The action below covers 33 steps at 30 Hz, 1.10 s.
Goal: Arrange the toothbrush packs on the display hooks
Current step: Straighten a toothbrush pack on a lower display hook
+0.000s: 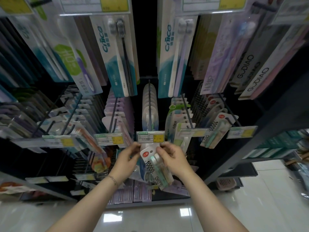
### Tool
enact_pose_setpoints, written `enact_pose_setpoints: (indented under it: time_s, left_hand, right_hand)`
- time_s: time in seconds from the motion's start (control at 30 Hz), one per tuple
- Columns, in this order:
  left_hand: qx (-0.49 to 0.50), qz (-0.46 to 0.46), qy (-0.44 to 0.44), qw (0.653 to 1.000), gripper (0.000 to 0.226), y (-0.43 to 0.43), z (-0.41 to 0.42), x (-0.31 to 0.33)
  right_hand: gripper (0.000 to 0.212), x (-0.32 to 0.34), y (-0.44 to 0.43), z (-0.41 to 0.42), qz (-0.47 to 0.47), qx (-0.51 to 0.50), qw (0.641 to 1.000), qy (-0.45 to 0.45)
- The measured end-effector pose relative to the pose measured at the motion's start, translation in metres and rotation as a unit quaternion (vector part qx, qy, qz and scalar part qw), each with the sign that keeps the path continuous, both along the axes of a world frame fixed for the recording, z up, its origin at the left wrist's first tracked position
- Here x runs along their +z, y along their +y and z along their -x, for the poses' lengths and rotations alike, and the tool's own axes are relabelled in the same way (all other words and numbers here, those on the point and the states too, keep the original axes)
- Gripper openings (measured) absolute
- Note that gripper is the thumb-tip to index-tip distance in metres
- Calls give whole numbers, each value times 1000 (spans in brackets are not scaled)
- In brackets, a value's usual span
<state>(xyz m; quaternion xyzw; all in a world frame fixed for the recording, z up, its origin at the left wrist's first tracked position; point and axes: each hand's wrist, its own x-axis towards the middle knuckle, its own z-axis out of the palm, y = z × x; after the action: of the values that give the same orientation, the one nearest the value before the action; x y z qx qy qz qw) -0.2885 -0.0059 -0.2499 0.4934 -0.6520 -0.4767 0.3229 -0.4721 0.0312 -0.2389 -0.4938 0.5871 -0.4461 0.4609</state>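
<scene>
We are pinching the toothbrush pack point(150, 164) in left hand point(127, 158) and right hand point(173, 159) just below the price tag point(151, 136), best keeping its top level for the hook point(149, 101) behind that tag.

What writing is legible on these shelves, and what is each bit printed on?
"Cnice": teal packs, top row.
"GUDIAO": top-right packs.
"10000" and "GUDIAO": held pack.
"10000" and "GUDIAO": hanging pack, middle row on the right.
Price tags: print too small and blurred to read.
</scene>
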Motion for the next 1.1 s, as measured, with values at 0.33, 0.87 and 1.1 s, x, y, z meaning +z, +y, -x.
enact_pose_setpoints:
  time_s: [0.33, 0.87, 1.1]
  left_hand:
    - [53, -15, -9, 998, 26, -12, 13, 26]
    - [126, -47, 37, 990, 29, -47, 44, 24]
    - [132, -77, 53, 987, 9, -61, 49, 18]
  right_hand:
    - [27, 15, -12, -3, 31, 0, 999, -6]
    - [55, 12, -25, -9, -1, -48, 999, -6]
    - [14, 5, -6, -1, 6, -34, 998, 47]
